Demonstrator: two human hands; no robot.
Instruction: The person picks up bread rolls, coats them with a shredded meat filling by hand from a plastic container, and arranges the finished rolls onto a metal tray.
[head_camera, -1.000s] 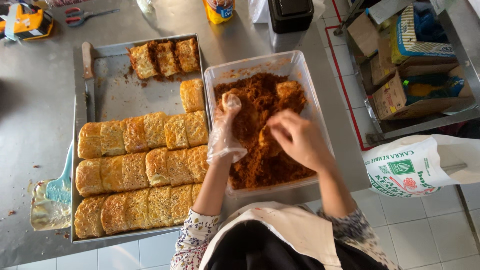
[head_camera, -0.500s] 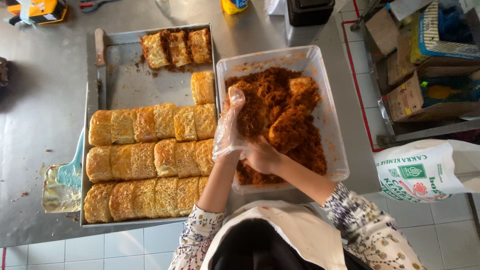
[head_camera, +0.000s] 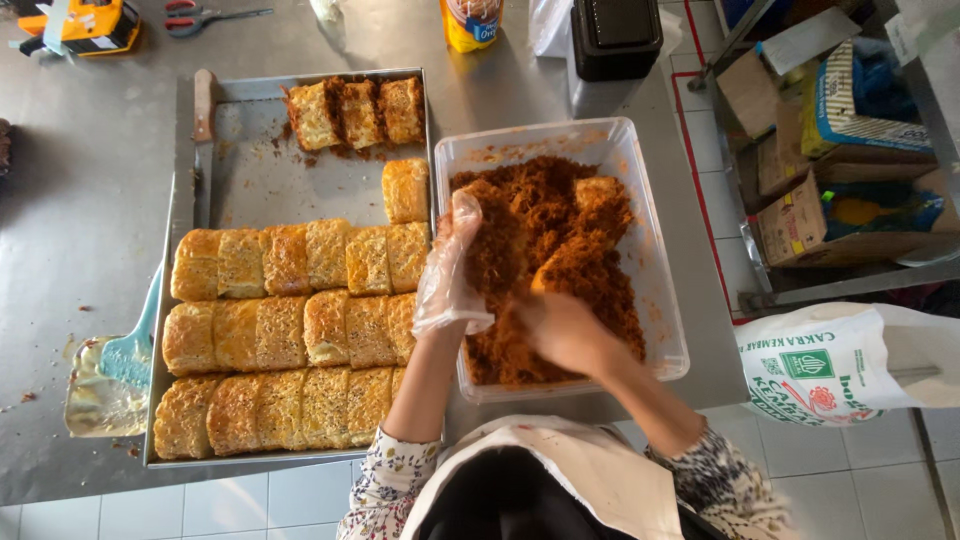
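Note:
My left hand (head_camera: 452, 268), in a thin clear plastic glove, is curled around a bread roll coated in brown meat floss (head_camera: 497, 245) inside the clear plastic tub (head_camera: 668, 300) of floss. My bare right hand (head_camera: 565, 332) is blurred; it sits low in the tub, with its fingers against a heap of floss (head_camera: 585, 270). Another half-covered roll (head_camera: 600, 190) lies at the tub's far side. Left of the tub, the metal tray (head_camera: 260, 170) holds rows of golden rolls (head_camera: 290, 330). Three floss-coated rolls (head_camera: 358, 112) lie at its far end.
A knife (head_camera: 204, 130) lies along the tray's left rim. A teal spatula (head_camera: 135, 345) rests on a cream-smeared container (head_camera: 95, 405) at the left. Scissors (head_camera: 205, 17), a yellow tool (head_camera: 85, 25), a yellow jar (head_camera: 472, 22) and a black box (head_camera: 615, 35) stand at the back. Cardboard boxes (head_camera: 800, 215) and a white bag (head_camera: 840, 365) are to the right.
My right hand has slid right from beside my left wrist onto the floss heap. My left hand keeps its place at the tub's left side.

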